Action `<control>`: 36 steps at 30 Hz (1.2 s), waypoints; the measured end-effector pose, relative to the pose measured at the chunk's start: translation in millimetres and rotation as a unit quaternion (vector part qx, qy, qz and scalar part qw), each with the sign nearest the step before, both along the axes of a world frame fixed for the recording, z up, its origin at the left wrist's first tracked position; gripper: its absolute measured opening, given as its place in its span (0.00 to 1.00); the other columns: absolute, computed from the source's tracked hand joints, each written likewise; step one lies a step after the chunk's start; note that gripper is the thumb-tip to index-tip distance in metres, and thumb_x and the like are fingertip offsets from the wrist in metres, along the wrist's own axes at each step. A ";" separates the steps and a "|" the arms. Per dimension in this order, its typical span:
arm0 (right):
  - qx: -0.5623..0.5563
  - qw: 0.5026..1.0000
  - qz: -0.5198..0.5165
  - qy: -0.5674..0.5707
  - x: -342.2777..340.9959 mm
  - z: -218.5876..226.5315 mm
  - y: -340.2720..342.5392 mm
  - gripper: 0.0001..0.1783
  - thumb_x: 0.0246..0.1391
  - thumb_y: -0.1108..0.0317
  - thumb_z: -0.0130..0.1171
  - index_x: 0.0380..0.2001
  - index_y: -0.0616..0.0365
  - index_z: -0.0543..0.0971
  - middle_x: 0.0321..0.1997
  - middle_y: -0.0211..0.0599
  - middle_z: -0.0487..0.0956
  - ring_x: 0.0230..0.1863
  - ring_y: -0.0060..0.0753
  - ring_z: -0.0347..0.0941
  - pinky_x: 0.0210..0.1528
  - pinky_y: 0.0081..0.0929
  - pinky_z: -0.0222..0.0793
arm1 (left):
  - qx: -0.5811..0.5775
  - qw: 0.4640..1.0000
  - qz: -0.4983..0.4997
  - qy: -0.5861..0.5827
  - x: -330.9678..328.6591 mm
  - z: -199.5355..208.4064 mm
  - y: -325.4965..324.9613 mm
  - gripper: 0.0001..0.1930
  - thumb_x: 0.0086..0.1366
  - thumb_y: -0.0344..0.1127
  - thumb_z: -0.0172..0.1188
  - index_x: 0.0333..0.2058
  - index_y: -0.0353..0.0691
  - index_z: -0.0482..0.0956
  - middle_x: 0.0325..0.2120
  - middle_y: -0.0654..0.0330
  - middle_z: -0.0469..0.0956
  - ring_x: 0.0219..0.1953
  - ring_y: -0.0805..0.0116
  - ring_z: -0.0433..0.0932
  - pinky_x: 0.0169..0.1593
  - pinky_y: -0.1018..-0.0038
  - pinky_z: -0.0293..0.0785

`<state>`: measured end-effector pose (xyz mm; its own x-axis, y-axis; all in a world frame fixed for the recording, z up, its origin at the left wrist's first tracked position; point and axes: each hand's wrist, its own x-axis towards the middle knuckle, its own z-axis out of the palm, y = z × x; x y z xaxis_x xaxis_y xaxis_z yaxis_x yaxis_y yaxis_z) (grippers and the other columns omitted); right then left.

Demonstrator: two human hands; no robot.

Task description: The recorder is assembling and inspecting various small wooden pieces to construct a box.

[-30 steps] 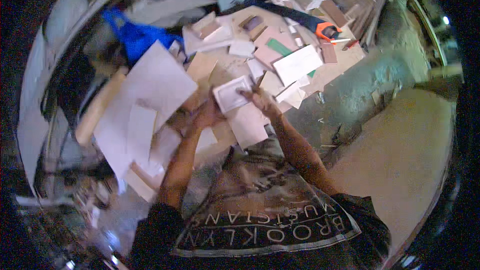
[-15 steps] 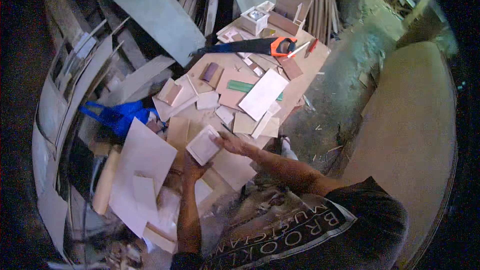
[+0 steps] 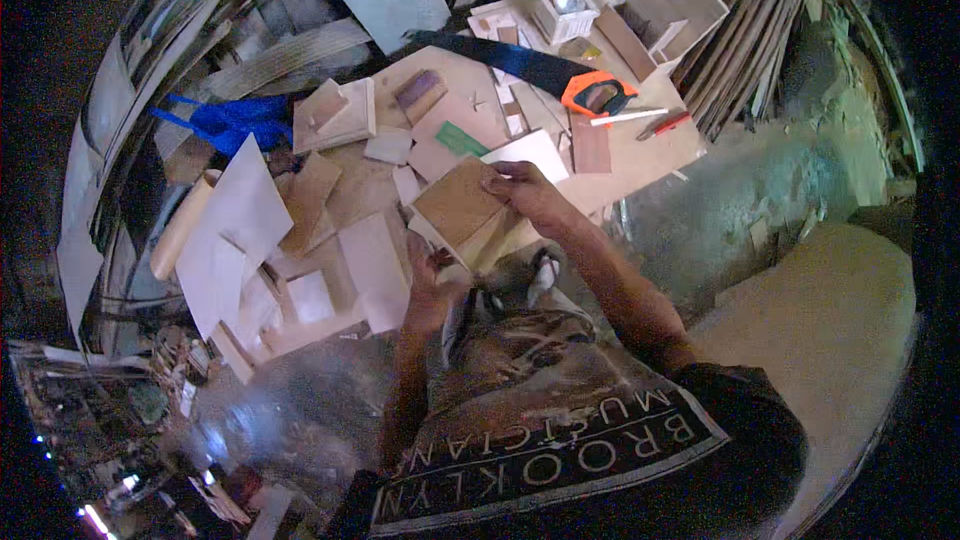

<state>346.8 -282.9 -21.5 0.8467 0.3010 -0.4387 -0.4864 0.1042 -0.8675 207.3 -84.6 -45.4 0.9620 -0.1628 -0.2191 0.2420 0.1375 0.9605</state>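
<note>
A small wooden box (image 3: 458,202) is held up in front of me, over the near edge of the worktable. Its broad face is plain brown, with a paler edge along the lower left. My right hand (image 3: 527,198) pinches its upper right corner, thumb and fingers closed on it. At the lower left edge my left hand (image 3: 432,285) curls its fingers against the box; they are blurred and partly in shadow. A white board (image 3: 530,152) and a green strip (image 3: 460,138) lie just beyond the box.
A handsaw (image 3: 520,65) with an orange handle crosses the worktable (image 3: 640,162). Beyond it stand a small white box (image 3: 566,12) and an upright panel (image 3: 675,0). A red-handled tool (image 3: 668,126) lies at right. Thin boards (image 3: 235,230) and a blue bag (image 3: 225,125) are at left.
The box has turned from its pale framed face to its brown face, and both hands have shifted their hold. My view has swung, so the table shows further over.
</note>
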 end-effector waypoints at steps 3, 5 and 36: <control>0.027 0.995 0.063 0.070 19.6 -1.7 -42.9 0.20 0.54 0.66 0.61 0.45 0.72 0.77 0.42 0.44 0.81 0.42 0.34 0.77 0.50 0.28 0.71 | 0.550 0.807 0.079 -0.198 13.2 35.9 -50.5 0.51 0.51 0.54 0.69 0.66 0.39 0.50 0.67 0.41 0.48 0.67 0.36 0.48 0.66 0.42 0.49; 0.017 0.994 0.073 0.075 16.3 3.6 -46.9 0.17 0.53 0.70 0.58 0.43 0.72 0.78 0.41 0.45 0.81 0.42 0.35 0.78 0.49 0.29 0.72 | 0.599 0.773 0.059 -0.201 24.1 27.8 -52.0 0.48 0.47 0.49 0.69 0.64 0.39 0.56 0.66 0.41 0.50 0.66 0.30 0.45 0.68 0.40 0.40; -0.535 0.637 0.231 -0.505 416.3 -92.6 -194.5 0.30 0.60 0.44 0.49 0.42 0.65 0.75 0.34 0.60 0.80 0.37 0.59 0.79 0.43 0.53 0.73 | 0.602 0.721 0.323 -0.112 101.6 -22.2 -120.4 0.50 0.40 0.42 0.75 0.59 0.29 0.58 0.54 0.39 0.64 0.59 0.40 0.61 0.62 0.49 0.56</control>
<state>763.1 -477.4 -114.2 0.7890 0.6070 0.0953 0.6116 -0.7610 -0.2161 308.9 -204.9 -67.6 0.7849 0.5146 0.3451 0.3221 -0.8147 0.4821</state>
